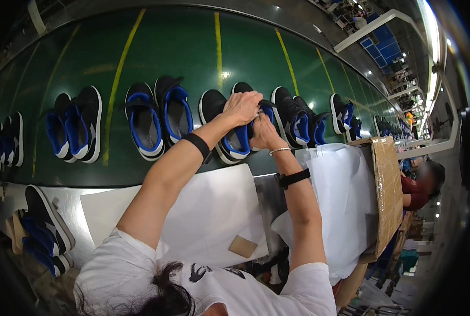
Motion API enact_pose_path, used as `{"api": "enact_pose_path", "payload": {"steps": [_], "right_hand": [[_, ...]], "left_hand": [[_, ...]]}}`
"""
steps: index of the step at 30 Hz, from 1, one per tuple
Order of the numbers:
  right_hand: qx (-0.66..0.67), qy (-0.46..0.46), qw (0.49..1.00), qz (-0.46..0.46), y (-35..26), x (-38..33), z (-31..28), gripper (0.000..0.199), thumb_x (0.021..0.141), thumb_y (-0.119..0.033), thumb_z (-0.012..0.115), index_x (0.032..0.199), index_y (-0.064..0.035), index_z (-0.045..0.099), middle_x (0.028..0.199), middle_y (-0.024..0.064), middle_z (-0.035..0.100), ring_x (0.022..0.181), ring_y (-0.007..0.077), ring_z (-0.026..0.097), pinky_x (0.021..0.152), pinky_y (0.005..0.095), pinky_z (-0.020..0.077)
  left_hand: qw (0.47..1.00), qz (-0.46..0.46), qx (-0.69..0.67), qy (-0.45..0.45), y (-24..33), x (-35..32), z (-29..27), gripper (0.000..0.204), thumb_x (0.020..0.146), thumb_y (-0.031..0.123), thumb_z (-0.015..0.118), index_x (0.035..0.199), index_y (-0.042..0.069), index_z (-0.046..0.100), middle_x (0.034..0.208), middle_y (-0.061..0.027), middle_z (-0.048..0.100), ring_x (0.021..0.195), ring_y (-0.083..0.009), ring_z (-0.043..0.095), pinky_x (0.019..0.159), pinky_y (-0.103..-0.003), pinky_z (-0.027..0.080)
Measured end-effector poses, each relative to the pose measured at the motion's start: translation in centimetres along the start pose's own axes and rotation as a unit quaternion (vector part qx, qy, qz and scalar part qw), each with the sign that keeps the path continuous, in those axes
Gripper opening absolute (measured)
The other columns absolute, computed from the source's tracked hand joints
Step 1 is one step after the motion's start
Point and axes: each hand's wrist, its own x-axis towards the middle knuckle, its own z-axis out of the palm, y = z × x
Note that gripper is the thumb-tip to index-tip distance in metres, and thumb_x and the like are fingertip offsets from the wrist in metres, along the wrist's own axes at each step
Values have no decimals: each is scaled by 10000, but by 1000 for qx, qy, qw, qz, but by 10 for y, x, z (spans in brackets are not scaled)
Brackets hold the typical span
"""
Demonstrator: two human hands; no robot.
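Both my hands are at a black shoe [242, 87] with a blue lining and a white sole edge, lying on the green belt. My left hand [244, 107] bends over the shoe's upper with its fingers closed, next to a black strap [268, 104]. Close below it, my right hand [265, 132] is closed at the shoe's opening, its fingertips partly hidden. The other shoe of the pair [212, 104] lies just to the left, partly covered by my left hand and wrist.
The green belt [192, 47] with yellow lines carries several more pairs, including black shoes [145, 124] at left and black shoes [293, 113] at right. Nearer are white paper [214, 210], an open cardboard box [388, 189], and stacked shoes [47, 226]. Another person [417, 192] sits at far right.
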Motion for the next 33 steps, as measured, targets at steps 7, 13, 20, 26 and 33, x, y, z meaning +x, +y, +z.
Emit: {"api": "enact_pose_path", "payload": {"steps": [7,13,20,26,33], "right_hand": [[86,43,994,41,-13,4,13,395,627,-145,629,963,62,605,988,279,621,932,422,605,831,451,499],[241,162,951,-107,-78,27,32,374,687,-228,680,958,16,598,871,241,647,841,431,615,731,470,500],[177,295,939,-22,-157,-152,-37,337,715,-177,735,968,-14,583,948,170,539,896,363,536,764,425,448],[174,182,959,132,-188,-310,45,498,640,-275,819,1004,-20,593,974,155,530,908,338,511,775,430,433],[192,236,951,50,-276,-282,64,493,679,-190,775,1059,37,558,972,167,520,904,331,502,803,416,423]], "left_hand": [[978,110,68,164,43,-61,-51,517,694,92,706,1162,5,505,1123,-142,535,1092,-303,504,967,-414,358],[966,170,29,191,64,-142,-110,379,687,15,682,1044,23,555,1039,-129,575,984,-301,553,874,-414,420],[999,-10,-51,-11,83,-310,-132,383,734,87,719,1065,24,535,982,-127,575,775,-303,597,652,-361,504],[987,-19,-6,-162,106,-359,-98,625,736,112,718,1287,46,432,1034,-142,561,837,-329,604,738,-399,507],[939,-1,13,-343,101,-335,-101,674,768,67,656,1376,244,428,971,-112,551,838,-314,602,732,-416,494]]}}
